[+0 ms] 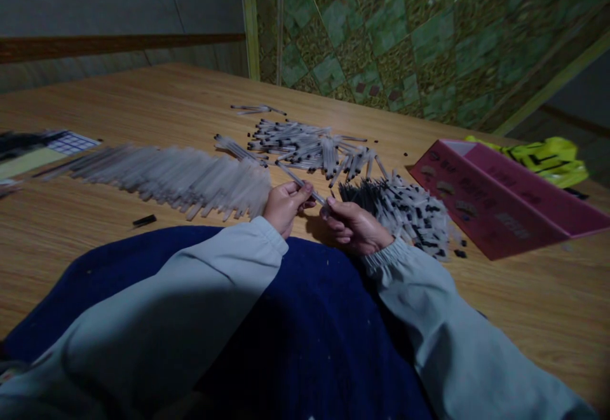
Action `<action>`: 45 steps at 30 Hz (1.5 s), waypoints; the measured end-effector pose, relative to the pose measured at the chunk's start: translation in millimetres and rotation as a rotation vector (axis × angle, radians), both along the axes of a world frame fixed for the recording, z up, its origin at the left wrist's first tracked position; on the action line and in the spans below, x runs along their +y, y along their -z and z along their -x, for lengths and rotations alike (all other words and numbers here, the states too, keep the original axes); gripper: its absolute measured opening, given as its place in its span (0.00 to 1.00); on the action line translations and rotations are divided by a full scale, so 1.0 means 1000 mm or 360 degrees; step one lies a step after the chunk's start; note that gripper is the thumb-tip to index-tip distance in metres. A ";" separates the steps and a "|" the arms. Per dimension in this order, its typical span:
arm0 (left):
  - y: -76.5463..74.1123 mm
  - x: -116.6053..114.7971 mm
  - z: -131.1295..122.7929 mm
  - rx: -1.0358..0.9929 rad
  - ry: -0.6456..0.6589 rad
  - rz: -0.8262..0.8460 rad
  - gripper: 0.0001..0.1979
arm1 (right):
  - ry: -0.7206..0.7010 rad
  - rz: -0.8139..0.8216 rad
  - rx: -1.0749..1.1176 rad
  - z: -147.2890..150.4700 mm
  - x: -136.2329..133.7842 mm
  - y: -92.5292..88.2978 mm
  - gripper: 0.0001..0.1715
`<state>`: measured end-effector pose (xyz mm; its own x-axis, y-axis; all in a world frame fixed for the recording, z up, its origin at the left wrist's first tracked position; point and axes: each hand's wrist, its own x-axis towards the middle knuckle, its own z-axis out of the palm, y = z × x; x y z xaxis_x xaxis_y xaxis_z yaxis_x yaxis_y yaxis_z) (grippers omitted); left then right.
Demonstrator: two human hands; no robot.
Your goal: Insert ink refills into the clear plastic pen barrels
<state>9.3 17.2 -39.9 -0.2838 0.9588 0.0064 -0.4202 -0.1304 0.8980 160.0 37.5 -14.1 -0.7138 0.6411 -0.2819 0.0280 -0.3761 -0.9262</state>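
Note:
Just above the table's near edge, my left hand [284,208] is closed round a slim clear pen barrel [301,183] that slants up and to the left. My right hand [355,222] pinches the lower end of this barrel; whether a smaller part is between its fingertips cannot be made out. To the left lies a wide heap of clear tubes [185,178]. Beyond the hands is a pile of clear barrels with black ends [295,142]. Close beside my right hand sits a heap of pale, black-ended pen parts [412,213].
A pink box [495,207] stands tilted at the right, with a yellow plastic bag [546,156] behind it. A black piece [144,221] lies front left. Gridded paper [74,143] is at the far left. The wooden table [157,99] meets a wall and a green patterned panel [381,39].

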 end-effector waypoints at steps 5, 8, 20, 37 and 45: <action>0.002 0.000 0.000 -0.0021 0.0005 0.0037 0.16 | 0.0267 -0.0849 -0.0280 0.004 0.000 0.008 0.24; 0.001 0.000 0.001 -0.0030 0.0031 0.0013 0.16 | 0.0445 -0.1258 -0.0404 0.004 -0.001 0.009 0.22; -0.006 -0.004 0.001 -0.0126 0.0341 -0.0058 0.15 | -0.0163 0.0427 0.0351 -0.001 -0.004 0.001 0.09; -0.005 -0.008 0.001 -0.0062 0.0236 -0.0045 0.11 | 0.0229 -0.0655 -0.0195 0.006 -0.010 0.004 0.24; -0.004 -0.007 0.004 -0.0045 0.0290 0.0016 0.12 | -0.0075 0.0305 0.0387 0.005 -0.003 0.016 0.17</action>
